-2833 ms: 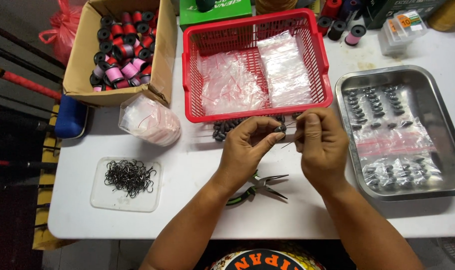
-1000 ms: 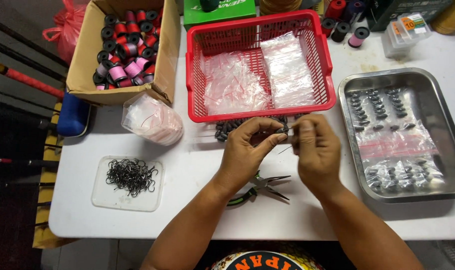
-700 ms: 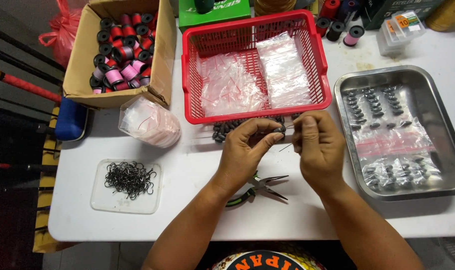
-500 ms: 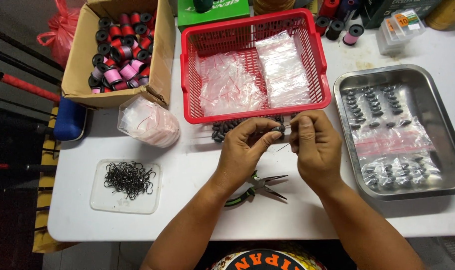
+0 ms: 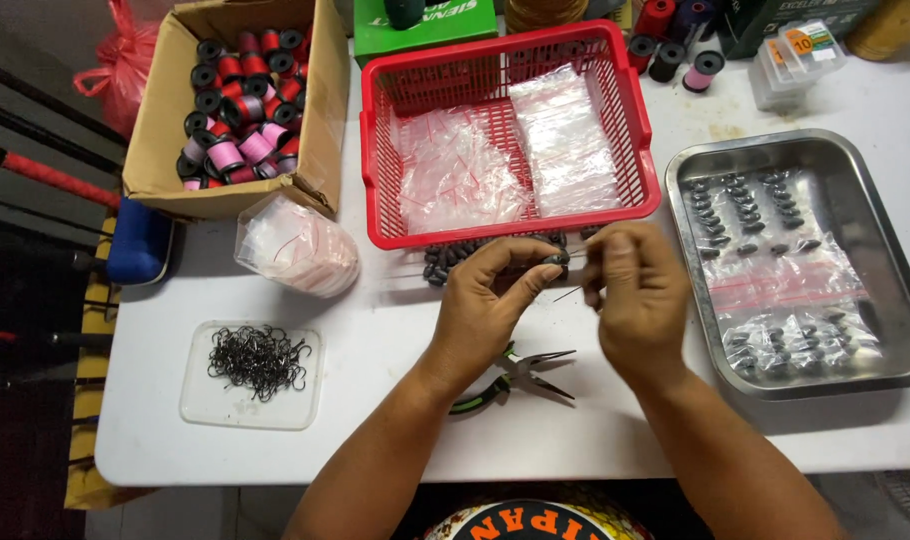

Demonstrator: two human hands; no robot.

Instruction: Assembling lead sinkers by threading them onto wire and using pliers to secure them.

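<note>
My left hand (image 5: 490, 300) pinches a small dark sinker (image 5: 553, 262) between thumb and forefinger, just in front of the red basket (image 5: 375, 150). My right hand (image 5: 635, 290) is closed right beside it, its fingertips pinching what looks like a thin line or wire that pokes out below. A row of several dark sinkers (image 5: 445, 262) lies on the white table (image 5: 395, 420) under the basket's front edge. Green-handled pliers (image 5: 515, 375) lie under my left wrist.
The red basket holds small clear bags. A cardboard box (image 5: 165, 130) of thread spools stands back left, a bag of packets (image 5: 295, 245) beside it. A clear lid with black hooks (image 5: 258, 360) lies front left. A metal tray (image 5: 875, 240) with sinkers sits right.
Both hands have stayed together at the same spot in front of the basket, with only slight finger movement around the small piece. Nothing else on the table has moved.
</note>
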